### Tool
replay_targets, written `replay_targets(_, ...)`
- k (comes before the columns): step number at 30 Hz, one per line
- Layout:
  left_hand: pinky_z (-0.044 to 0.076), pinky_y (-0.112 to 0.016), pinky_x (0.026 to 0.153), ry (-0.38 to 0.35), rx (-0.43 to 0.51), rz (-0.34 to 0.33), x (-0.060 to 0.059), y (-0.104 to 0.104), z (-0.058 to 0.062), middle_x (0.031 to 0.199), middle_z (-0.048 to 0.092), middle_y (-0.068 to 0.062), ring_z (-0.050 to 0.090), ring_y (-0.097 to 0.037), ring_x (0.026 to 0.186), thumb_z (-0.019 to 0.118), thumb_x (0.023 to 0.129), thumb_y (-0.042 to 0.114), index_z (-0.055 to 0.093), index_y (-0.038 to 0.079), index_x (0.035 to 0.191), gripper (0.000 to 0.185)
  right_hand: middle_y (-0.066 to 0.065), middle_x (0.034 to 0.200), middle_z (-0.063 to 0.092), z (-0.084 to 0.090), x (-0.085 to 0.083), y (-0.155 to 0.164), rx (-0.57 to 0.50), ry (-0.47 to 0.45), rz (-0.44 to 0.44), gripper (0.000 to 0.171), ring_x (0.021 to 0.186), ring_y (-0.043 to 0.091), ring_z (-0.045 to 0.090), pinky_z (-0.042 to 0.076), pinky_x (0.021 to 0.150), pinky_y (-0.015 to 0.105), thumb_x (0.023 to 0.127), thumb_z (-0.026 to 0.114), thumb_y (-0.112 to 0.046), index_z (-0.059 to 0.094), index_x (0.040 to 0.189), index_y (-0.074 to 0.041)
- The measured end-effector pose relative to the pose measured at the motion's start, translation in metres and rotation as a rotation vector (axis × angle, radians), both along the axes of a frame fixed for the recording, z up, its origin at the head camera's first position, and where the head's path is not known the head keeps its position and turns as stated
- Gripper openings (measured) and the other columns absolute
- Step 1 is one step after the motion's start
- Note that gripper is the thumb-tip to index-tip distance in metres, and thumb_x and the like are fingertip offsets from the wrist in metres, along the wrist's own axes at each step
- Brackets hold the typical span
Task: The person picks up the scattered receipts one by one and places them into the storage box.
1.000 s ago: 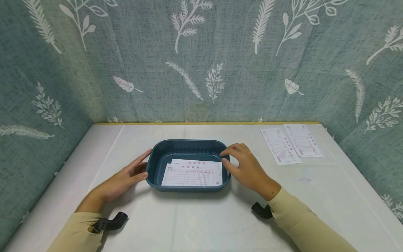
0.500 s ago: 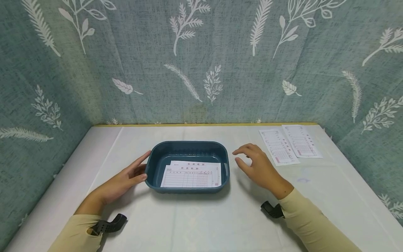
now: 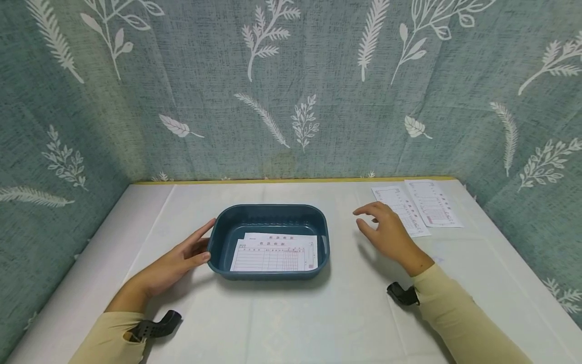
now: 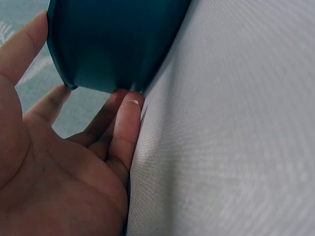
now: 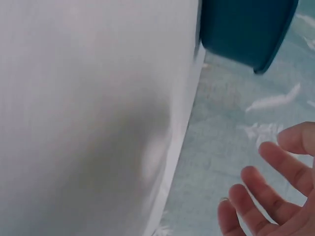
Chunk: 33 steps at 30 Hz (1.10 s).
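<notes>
Tray point(image 3: 218, 250) of dark teal sat mid-table with two forms point(image 3: 275, 253) inside; my left hand point(image 3: 175, 263) lay flat-fingered against its 9 o'clock wall, apparently to steady it. My right hand point(image 3: 386, 233), fingers loosely spread and holding nothing, hovered toward 2 o'clock, near the loose forms point(image 3: 420, 205)

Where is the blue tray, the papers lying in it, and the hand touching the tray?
blue tray point(image 3: 268, 212): head view, far inner wall.
papers in the tray point(image 3: 273, 253): head view, middle of the top sheet.
left hand point(image 3: 175, 263): head view, back of the hand.
</notes>
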State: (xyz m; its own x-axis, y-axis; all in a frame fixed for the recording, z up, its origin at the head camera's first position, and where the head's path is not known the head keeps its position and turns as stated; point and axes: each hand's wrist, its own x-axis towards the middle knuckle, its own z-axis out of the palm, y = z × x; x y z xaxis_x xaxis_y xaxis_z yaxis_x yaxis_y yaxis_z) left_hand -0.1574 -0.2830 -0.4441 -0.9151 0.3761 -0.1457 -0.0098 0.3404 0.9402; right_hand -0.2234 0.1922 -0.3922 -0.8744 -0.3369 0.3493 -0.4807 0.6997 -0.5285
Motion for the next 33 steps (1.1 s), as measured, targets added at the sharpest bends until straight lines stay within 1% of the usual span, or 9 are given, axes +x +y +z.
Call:
replay_targets(9,0.020,-0.067,0.113,0.007,0.005,-0.003,0.000,0.000,0.000,0.161,0.023,-0.028,0.023,-0.048,0.147,0.052,0.105,0.023,0.008,0.039,0.161,0.073,0.020,0.120,0.064,0.003,-0.013,0.019,0.040,-0.069,-0.053,0.025,0.114,0.038,0.058,0.051,0.091,0.052,0.096,0.062,-0.008,0.068,0.119,0.000)
replay_targets(14,0.019,-0.069,0.114,0.000,0.004,0.003,0.000,0.001,0.001,0.160,0.023,-0.029,0.022,-0.049,0.148,0.052,0.105,0.024,0.008,0.040,0.160,0.073,0.023,0.122,0.063,0.005,-0.021,0.029,0.054,-0.092,-0.071,0.027,0.114,0.040,0.057,0.050,0.092,0.053,0.096,0.061,-0.008,0.067,0.121,0.001)
replay_targets(20,0.016,-0.071,0.113,-0.009,0.000,0.010,0.000,0.002,0.001,0.161,0.023,-0.028,0.022,-0.049,0.148,0.053,0.104,0.025,0.009,0.041,0.160,0.073,0.026,0.122,0.062,0.005,-0.029,0.042,0.075,-0.111,-0.101,0.029,0.113,0.041,0.056,0.051,0.092,0.053,0.095,0.061,-0.006,0.065,0.122,0.002)
replay_targets(28,0.017,-0.071,0.113,0.006,-0.009,0.013,0.000,0.002,0.001,0.160,0.024,-0.028,0.023,-0.049,0.147,0.054,0.104,0.025,0.009,0.041,0.160,0.073,0.030,0.127,0.055,0.009,-0.038,0.054,0.118,-0.212,-0.131,0.035,0.118,0.046,0.055,0.049,0.097,0.057,0.098,0.059,-0.010,0.059,0.131,0.001)
replay_targets(33,0.019,-0.069,0.113,0.008,-0.010,0.007,0.001,0.002,0.002,0.160,0.024,-0.029,0.023,-0.049,0.147,0.053,0.105,0.024,0.008,0.040,0.161,0.073,0.033,0.128,0.054,0.010,-0.044,0.061,0.126,-0.243,-0.141,0.037,0.119,0.050,0.055,0.047,0.098,0.060,0.097,0.059,-0.009,0.057,0.132,0.002)
